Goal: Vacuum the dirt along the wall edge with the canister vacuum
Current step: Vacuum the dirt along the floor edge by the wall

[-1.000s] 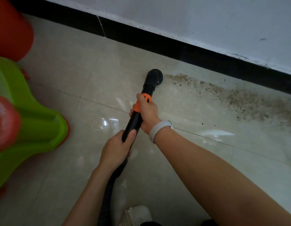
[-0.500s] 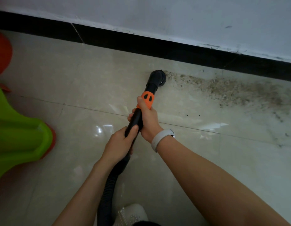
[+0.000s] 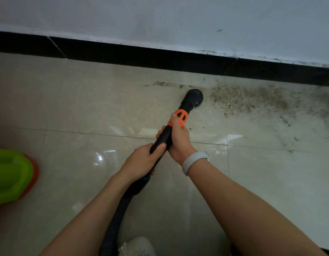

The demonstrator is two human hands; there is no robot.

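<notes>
Both hands grip the angled wand.

Open tile floor runs from nine to three o'clock. The black baseboard blocks twelve o'clock. A green plastic object, perhaps a stool, crowds eight o'clock.

We see the black plastic vacuum wand with an orange collar slanting up and right across the glossy beige tiles, its round black brush nozzle down on the floor at the left end of the gritty brown-grey dirt strewn along the black skirting. Behind it, the ribbed black hose curves down toward the bottom edge.
</notes>
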